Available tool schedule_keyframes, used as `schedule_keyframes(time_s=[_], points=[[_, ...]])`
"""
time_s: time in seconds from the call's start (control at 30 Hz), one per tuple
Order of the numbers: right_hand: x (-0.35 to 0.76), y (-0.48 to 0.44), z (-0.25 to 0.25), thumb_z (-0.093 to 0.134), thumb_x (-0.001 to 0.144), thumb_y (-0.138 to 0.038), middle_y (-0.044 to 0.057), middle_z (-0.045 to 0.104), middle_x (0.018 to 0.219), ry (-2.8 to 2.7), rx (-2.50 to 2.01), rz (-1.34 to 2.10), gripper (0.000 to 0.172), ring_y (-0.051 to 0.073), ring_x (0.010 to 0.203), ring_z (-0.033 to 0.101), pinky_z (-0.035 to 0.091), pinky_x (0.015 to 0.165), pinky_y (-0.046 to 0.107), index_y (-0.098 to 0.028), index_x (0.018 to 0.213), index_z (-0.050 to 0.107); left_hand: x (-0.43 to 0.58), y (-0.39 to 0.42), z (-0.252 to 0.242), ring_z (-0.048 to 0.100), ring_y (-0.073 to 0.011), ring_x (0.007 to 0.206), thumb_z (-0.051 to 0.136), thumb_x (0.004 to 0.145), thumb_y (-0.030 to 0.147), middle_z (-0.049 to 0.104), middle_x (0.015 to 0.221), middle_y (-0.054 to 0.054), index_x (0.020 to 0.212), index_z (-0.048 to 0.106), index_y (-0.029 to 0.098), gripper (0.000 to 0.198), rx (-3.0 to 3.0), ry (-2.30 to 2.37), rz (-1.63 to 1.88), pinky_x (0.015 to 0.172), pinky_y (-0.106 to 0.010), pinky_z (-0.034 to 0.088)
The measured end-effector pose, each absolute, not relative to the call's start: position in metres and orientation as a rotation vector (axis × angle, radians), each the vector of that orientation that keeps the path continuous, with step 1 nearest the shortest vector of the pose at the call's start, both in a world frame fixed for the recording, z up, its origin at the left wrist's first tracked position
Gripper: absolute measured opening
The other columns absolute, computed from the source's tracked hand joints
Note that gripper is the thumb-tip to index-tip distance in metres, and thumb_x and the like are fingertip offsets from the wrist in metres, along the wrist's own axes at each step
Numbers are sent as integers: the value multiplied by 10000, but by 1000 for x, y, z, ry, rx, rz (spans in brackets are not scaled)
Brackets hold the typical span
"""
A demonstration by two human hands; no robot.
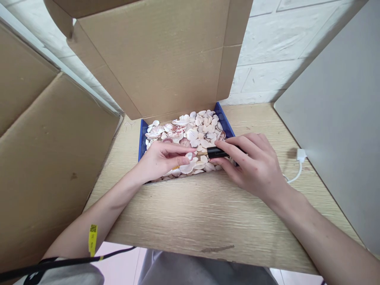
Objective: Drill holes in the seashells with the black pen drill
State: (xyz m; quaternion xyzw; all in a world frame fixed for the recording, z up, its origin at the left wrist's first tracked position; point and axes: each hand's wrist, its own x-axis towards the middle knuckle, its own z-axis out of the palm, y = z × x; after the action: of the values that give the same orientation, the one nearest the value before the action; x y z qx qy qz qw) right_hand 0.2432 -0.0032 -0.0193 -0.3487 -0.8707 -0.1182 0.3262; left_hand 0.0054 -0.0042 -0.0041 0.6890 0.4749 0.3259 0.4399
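Observation:
Over a shallow blue-sided box (226, 122) packed with seashells (204, 124), both my hands work close together. My left hand (158, 159) pinches a small white shell (189, 156) between thumb and fingers. In my right hand (253, 164) is a slim tool with a black cylindrical handle (216, 152), held between thumb and fingers. A thin gold-coloured shaft extends from the handle toward the pinched shell. Whether its tip touches the shell I cannot tell. The shells below are white, pinkish and striped, some hidden by my hands.
The box's brown cardboard lid (160, 59) stands raised at the back. Large cardboard (56, 138) borders the left side. A grey panel (332, 107) with a white plug (301, 154) stands at right. A black cable (68, 262) crosses the lower left near the wooden table (184, 221).

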Motion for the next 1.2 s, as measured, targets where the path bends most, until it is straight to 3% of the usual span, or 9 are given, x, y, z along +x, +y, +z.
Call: schedule_keyframes(time_s=[0.37, 0.5, 0.67, 0.77, 0.9, 1.07, 1.2], points=[[244, -4, -15, 649, 785, -173, 31, 677, 949, -2159, -743, -450, 301, 181, 873, 584, 431, 776, 358, -247, 1065, 567, 3, -7, -2, 602, -125, 594, 738, 699, 275, 751, 730, -52, 932, 750, 187, 249, 1667, 1164, 617, 571, -235, 477], [245, -4, -16, 634, 807, -238, 49, 675, 977, -2194, -798, -391, 296, 192, 853, 592, 430, 741, 365, -253, 1094, 563, 3, -6, -2, 619, -132, 614, 750, 686, 274, 757, 761, -51, 925, 751, 206, 249, 1668, 1149, 666, 587, -238, 486], [243, -2, -19, 617, 822, -342, 76, 673, 910, -2253, -892, -237, 293, 187, 766, 588, 448, 672, 333, -170, 1058, 593, 3, -5, -4, 606, -137, 609, 755, 682, 248, 756, 759, -33, 922, 754, 226, 241, 1685, 1141, 789, 603, -257, 489], [243, -3, -21, 601, 833, -374, 67, 675, 855, -2283, -921, -147, 308, 159, 703, 596, 448, 612, 283, -140, 1034, 608, 3, -6, -6, 552, -117, 559, 757, 677, 221, 743, 718, -20, 908, 759, 241, 231, 1717, 1133, 875, 570, -254, 458], [242, -5, -19, 585, 844, -402, 27, 661, 746, -2299, -943, -171, 296, 127, 611, 582, 405, 528, 250, -148, 993, 618, 5, -7, -6, 450, -98, 493, 761, 676, 244, 661, 592, -10, 907, 762, 214, 233, 1704, 1194, 926, 444, -235, 330], [243, -6, -16, 630, 816, -367, 51, 661, 817, -2272, -857, -314, 325, 143, 664, 556, 423, 600, 273, -151, 1056, 588, 5, -7, -6, 347, -82, 450, 741, 701, 257, 498, 458, 35, 913, 762, 197, 222, 1718, 1188, 909, 409, -230, 245], [245, -5, -14, 639, 812, -333, 65, 663, 884, -2264, -833, -376, 325, 166, 732, 552, 415, 651, 311, -182, 1090, 564, 5, -6, -6, 380, -83, 467, 731, 718, 283, 539, 480, 28, 938, 756, 206, 234, 1742, 1165, 877, 422, -224, 283]])
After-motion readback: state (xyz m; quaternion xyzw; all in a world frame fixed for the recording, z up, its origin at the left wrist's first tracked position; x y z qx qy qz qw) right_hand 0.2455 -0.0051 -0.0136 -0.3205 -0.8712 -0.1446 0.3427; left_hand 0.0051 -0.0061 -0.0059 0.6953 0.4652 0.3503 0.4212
